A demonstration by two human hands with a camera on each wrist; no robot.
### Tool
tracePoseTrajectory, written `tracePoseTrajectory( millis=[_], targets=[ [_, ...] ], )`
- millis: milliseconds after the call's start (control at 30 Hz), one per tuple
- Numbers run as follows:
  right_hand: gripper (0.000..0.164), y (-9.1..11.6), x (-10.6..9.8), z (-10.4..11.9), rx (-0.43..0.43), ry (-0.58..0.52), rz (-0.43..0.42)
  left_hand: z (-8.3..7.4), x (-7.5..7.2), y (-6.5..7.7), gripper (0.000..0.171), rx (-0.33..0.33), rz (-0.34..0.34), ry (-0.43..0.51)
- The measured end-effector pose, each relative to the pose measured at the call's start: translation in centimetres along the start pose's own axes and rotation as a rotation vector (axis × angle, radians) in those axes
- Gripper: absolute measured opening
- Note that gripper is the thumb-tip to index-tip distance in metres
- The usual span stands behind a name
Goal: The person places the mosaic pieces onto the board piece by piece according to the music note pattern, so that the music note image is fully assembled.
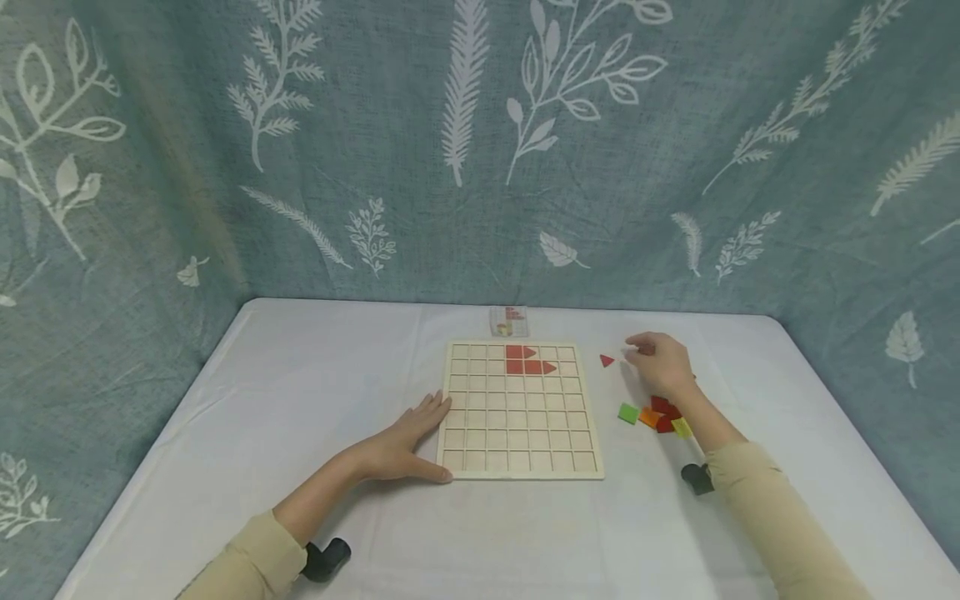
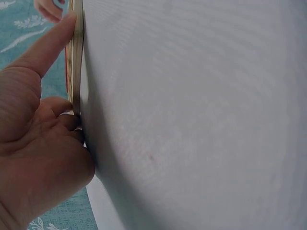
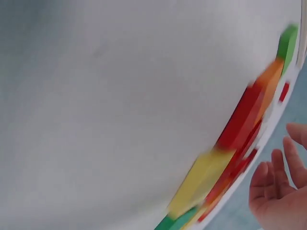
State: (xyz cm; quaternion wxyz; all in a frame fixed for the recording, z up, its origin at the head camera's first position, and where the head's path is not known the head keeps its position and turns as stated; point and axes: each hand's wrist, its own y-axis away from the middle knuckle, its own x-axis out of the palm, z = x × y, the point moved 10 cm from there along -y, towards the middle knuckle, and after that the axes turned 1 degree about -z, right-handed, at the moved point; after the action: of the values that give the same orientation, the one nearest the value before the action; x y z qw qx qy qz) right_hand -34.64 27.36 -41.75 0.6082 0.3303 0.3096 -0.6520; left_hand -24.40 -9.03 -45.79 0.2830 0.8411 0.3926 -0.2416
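Left grip [image 1: 399,442]: released, touching the grid board [image 1: 487,421] at nine o'clock, on our table [image 1: 315,375] | Right grip [image 1: 663,362]: twelve o'clock of loose tiles [image 1: 649,417]; we cannot tell whether it pinches anything

Beside the left hand [image 1: 401,439], a cream board [image 1: 487,421] is ruled into squares and bears red tiles [image 1: 513,367]. Left of the right hand [image 1: 663,362] is a red triangle [image 1: 607,361], and nearer that wrist are a green tile [image 1: 628,413], an orange tile [image 1: 648,418], dark red pieces [image 1: 661,406] and a yellow tile [image 1: 681,427]. Beyond both hands, blue-green cloth [image 1: 420,233] carries white leaf patterns; the bench [image 1: 247,392] beneath is white, the sleeves [image 1: 772,508] behind beige.
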Motion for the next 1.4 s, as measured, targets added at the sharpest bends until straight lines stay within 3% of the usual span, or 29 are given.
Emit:
tracePoseTrajectory(
  millis=[300, 767, 1167, 1400],
  targets=[
    [0.038, -0.2, -1.2, -3.5, 0.143, -0.014, 0.033, 0.0, 0.1, 0.2, 0.11, 0.001, 0.002, 0.012],
    [0.037, -0.2, -1.2, -3.4, 0.108, 0.017, -0.026, -0.3, 0.1, 0.3, 0.11, 0.024, 0.009, 0.012],
    [0.051, 0.5, 0.5, -1.2, 0.152, -0.237, 0.014, -0.2, 0.0, 0.3, 0.11, 0.015, -0.007, 0.016],
    [0.05, 1.0, 3.1, 1.4, 0.123, -0.399, 0.114, -0.2, -0.1, 0.1, 0.11, 0.02, -0.007, 0.007]
  ],
)
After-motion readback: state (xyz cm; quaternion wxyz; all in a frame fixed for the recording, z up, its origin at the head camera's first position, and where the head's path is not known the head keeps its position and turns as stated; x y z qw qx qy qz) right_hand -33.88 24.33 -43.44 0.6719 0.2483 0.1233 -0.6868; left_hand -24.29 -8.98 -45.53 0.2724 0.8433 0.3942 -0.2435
